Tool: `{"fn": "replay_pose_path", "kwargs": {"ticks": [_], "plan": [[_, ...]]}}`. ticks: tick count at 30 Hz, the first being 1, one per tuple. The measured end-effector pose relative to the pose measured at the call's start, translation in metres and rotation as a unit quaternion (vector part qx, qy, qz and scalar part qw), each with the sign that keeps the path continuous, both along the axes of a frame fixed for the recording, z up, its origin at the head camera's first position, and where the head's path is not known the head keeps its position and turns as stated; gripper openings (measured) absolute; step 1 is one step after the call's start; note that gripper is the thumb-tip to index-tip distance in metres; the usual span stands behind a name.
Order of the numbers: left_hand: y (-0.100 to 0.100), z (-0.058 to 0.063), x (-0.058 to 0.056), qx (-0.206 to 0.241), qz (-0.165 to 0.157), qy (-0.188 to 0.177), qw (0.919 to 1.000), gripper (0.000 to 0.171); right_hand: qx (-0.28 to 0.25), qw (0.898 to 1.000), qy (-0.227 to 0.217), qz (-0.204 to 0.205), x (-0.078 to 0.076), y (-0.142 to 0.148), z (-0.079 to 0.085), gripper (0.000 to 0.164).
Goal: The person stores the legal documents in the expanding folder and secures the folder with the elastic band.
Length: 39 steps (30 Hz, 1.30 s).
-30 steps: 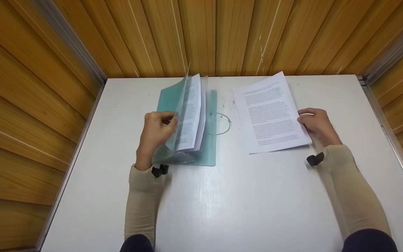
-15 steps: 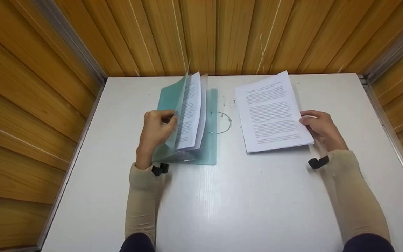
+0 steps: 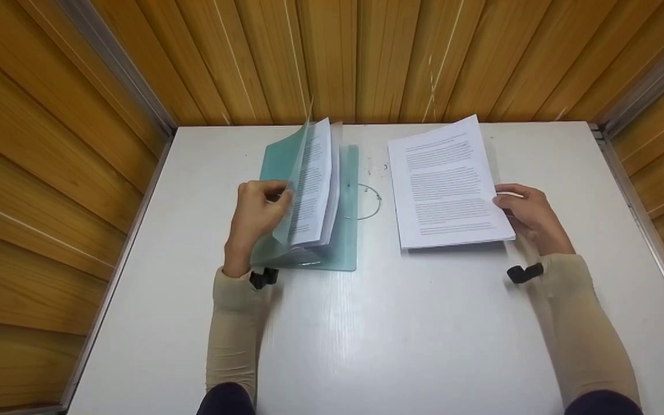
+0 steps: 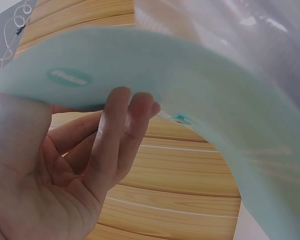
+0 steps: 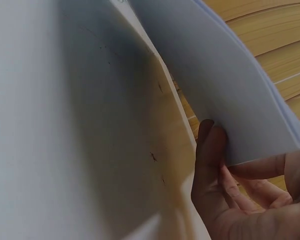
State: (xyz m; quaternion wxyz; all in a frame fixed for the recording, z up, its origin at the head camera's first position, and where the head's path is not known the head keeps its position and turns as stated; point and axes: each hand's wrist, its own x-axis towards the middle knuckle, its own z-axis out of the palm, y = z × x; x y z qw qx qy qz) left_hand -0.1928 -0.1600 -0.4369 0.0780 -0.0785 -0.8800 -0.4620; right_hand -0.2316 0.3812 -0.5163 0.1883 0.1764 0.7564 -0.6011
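Observation:
A translucent green folder (image 3: 348, 248) lies on the table left of centre, its cover raised and bent. My left hand (image 3: 258, 210) pinches the left edge of that cover; in the left wrist view the green cover (image 4: 120, 57) curves across the left hand (image 4: 65, 185). Printed pages (image 3: 310, 193) stand partly upright inside the folder, with clear plastic (image 4: 239, 30) about them. To the right, my right hand (image 3: 531, 216) pinches the right edge of a thin stack of printed sheets (image 3: 444, 187), tilted above the table. In the right wrist view, the right hand (image 5: 239, 210) grips the sheets (image 5: 204, 75) near a corner.
The white table (image 3: 378, 334) meets wood-plank walls (image 3: 332, 57) at the back and sides. A thin curved line (image 3: 379, 199) shows beside the folder, between it and the sheets. A pale cable (image 4: 17, 22) appears in the left wrist view.
My right hand has shifted slightly right and toward me, and the stack of sheets has turned and tilted a little. The left hand keeps its grip on the folder cover, almost still.

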Motion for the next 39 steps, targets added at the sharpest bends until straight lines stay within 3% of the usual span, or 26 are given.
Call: {"fn": "replay_pose_path", "kwargs": {"ticks": [8,18,31,39], "plan": [[0.0,-0.001,-0.001,0.007,-0.004,0.012,0.9999,0.025,-0.042,0.999,0.007,-0.016,0.006,-0.005,-0.002,0.052],[0.0,-0.001,-0.001,0.009,-0.004,0.016,0.9998,0.024,-0.057,0.998,0.017,-0.027,0.009,-0.011,-0.002,0.047],[-0.001,-0.002,-0.001,0.005,-0.01,0.016,0.9998,0.025,-0.078,0.997,0.014,-0.008,0.011,-0.019,-0.003,0.047],[-0.002,-0.002,-0.002,0.009,-0.012,0.022,0.9996,0.025,-0.158,0.987,0.035,-0.018,0.014,-0.032,-0.003,0.035]]}}
